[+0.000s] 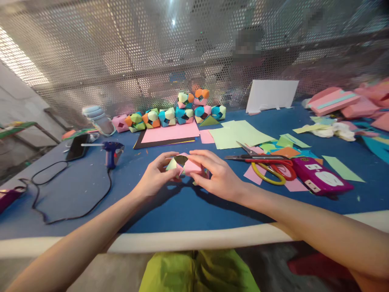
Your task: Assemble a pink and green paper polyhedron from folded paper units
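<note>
Between both hands is a folded paper shape point(192, 165) in pink and pale green, with an opening at its top. My left hand point(158, 172) grips its left side, thumb in front and fingers behind. On the right side, my right hand point(217, 172) holds the pink part, its thumb low and its fingers over the top. The shape is held just over the blue table point(188, 215), and its underside is partly hidden. Behind it, several finished-looking folded paper balls point(184, 115) in orange, blue, green and pink stand in a row, two of them stacked on top.
To the left lie a glue gun point(112, 153) with its cord, a phone point(78, 147) and a bottle point(99, 119). At right are scissors point(267, 162), a purple power strip point(320, 176) and paper scraps. Paper sheets point(240, 134) lie behind; a perforated metal screen point(146, 52) backs the table.
</note>
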Tool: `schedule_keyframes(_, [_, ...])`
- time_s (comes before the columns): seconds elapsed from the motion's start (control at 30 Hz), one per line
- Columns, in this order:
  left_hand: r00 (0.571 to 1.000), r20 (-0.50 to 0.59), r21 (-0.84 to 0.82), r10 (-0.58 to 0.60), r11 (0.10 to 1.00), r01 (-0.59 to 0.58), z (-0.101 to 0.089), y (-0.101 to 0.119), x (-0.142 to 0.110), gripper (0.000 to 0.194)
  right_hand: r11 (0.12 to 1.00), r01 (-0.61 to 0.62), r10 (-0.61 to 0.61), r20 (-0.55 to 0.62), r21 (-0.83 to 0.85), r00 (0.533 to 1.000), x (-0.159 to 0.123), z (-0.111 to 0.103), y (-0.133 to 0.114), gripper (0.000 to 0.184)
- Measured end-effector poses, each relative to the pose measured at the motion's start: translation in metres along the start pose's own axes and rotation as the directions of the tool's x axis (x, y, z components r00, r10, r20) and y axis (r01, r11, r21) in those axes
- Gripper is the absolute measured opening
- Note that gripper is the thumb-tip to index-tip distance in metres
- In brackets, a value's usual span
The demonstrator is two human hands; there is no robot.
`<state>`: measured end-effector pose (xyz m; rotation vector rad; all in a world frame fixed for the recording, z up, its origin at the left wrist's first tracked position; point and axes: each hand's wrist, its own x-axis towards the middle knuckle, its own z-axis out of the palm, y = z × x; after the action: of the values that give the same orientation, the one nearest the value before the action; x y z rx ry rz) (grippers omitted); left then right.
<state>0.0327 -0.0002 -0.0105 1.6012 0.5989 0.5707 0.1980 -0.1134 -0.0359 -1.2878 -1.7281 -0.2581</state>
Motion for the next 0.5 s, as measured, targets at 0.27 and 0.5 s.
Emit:
schedule_keyframes(0.27, [0.999,-0.031,0.068,0.038,0.997,-0.036,0.0029,-0.0013,-0.0003,0.056,1.000,-0.001,0.001,0.005,-0.029,1.000,-0.0008,0.0007,0.0002,0.038])
schedule_keyframes(0.5, [0.996,-0.093,0.073,0.016,0.997,-0.009,0.0077,-0.0001,-0.0035,0.055,0.999,0.006,-0.007,-0.011,-0.047,1.000,-0.0009,0.0028,0.0011,0.037])
